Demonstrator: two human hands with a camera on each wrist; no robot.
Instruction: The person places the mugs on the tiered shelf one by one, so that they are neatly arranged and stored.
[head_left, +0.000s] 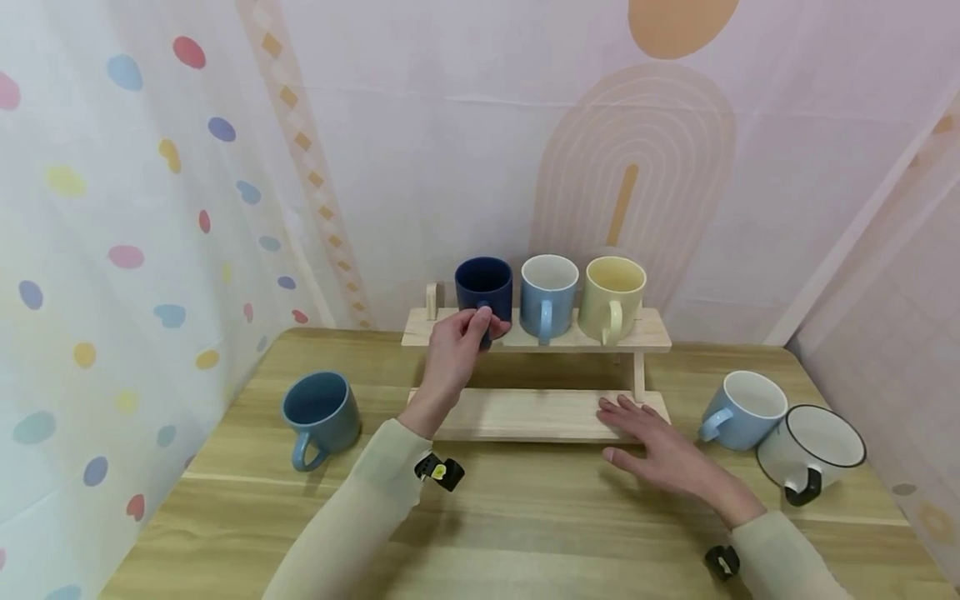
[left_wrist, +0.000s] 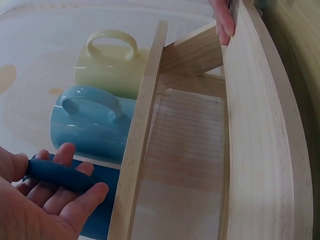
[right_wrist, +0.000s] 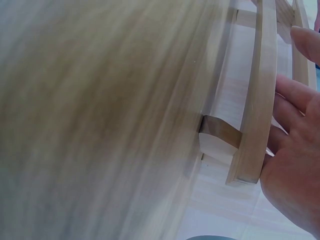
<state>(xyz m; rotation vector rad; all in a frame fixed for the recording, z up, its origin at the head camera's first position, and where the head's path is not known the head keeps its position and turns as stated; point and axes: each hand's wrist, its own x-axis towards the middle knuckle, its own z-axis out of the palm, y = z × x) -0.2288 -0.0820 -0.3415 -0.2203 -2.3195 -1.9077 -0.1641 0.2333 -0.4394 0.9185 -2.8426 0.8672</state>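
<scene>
On the upper shelf of a two-tier wooden rack (head_left: 517, 417), a dark blue mug (head_left: 480, 287) stands upright at the left end. My left hand (head_left: 459, 342) holds its handle (left_wrist: 60, 175), thumb on one side and fingers behind. Beside it on the same shelf are a light blue mug (head_left: 551, 300) and a pale yellow mug (head_left: 611, 292), handles facing front. My right hand (head_left: 660, 446) rests with spread, straight fingers on the right end of the lower shelf (left_wrist: 255, 130).
A teal mug (head_left: 322, 421) stands on the wooden table (head_left: 525, 533) left of the rack. To the right, another light blue mug (head_left: 742, 408) sits close to a white mug (head_left: 813, 450) with a black rim and handle. A patterned curtain (head_left: 420, 150) hangs behind.
</scene>
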